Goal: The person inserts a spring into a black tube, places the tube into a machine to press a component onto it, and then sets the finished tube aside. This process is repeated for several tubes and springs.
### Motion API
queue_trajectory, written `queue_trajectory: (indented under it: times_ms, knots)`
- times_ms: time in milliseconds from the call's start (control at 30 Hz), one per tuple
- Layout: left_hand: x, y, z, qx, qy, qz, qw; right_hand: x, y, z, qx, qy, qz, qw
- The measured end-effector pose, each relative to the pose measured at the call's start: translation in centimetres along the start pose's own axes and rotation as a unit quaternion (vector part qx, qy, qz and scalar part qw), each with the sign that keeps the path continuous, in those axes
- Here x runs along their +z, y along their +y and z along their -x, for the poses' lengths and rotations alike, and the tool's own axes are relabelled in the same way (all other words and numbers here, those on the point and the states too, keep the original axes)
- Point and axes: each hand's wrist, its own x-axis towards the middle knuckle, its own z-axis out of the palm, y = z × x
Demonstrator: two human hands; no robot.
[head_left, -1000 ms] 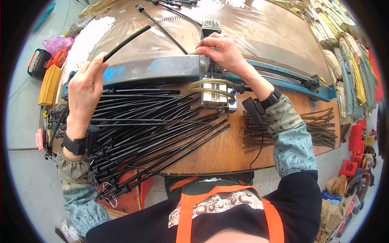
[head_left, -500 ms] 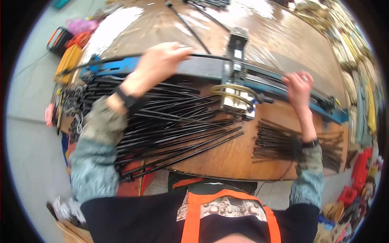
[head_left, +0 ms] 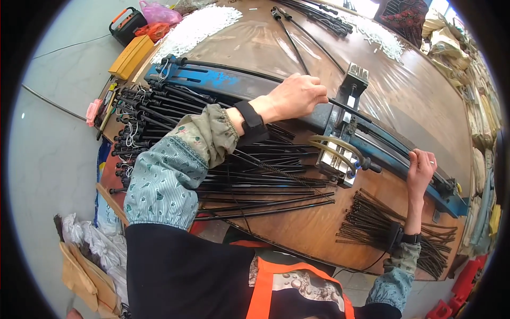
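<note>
I count two hands: the left hand [head_left: 298,97], with one black rod [head_left: 234,70] in it, and the right hand [head_left: 422,171]. One blue beam [head_left: 212,80] crosses the table [head_left: 297,226], bearing one clamp block [head_left: 330,162] with two yellowish hoses [head_left: 334,140]. Toward the far edge I get two loose rods [head_left: 291,41], one rod bundle [head_left: 324,18] and two white piles [head_left: 202,29]. The rod heap [head_left: 271,194] along the left edge and the springs [head_left: 366,218] by the near-right corner overlap too much for me to number.

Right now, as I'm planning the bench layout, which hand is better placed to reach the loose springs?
Probably the right hand: its wrist overlaps the springs in this view. The left hand grips the black rod, beyond the metal block.
</note>
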Motion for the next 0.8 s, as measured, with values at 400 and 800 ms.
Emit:
queue_trajectory:
  times_ms: [400, 800]
  knots:
    - [1.8, -0.6, 0.1, -0.013, -0.009, -0.02, 1.0, -0.5, -0.3, 1.3, 0.01, 0.004, 0.043, 0.999]
    - [1.6, 0.6, -0.4, -0.039, -0.041, -0.082, 0.995, -1.1, -9.9, 3.8, 0.009, -0.043, -0.078, 0.996]
